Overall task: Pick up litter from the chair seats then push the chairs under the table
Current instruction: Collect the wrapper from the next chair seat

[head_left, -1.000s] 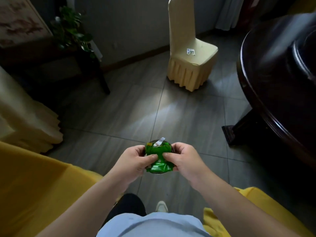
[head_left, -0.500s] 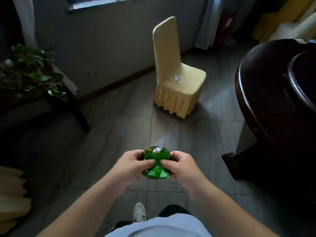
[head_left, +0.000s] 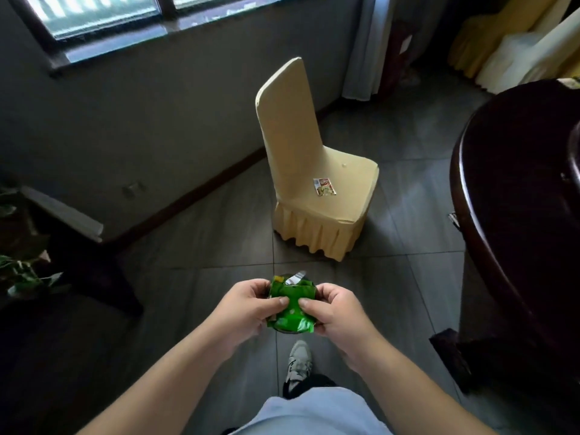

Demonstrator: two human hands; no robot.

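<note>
A crumpled green wrapper sits between both hands in front of my body. My left hand grips its left side and my right hand grips its right side, thumbs pressing on top. Ahead stands a chair with a pale yellow cover, facing right toward the dark round table. A small printed wrapper lies flat on the chair seat. The chair stands apart from the table, out on the grey tiled floor.
A wall with a window runs along the back left. A dark side table with a leafy plant stands at the left. More covered chairs are stacked at the back right. The table base juts out on the floor to my right.
The view has lifted and moved forward: the yellow-covered chair is closer and more central, and the yellow fabric at my sides is gone. Both hands still hold the green wrapper.
</note>
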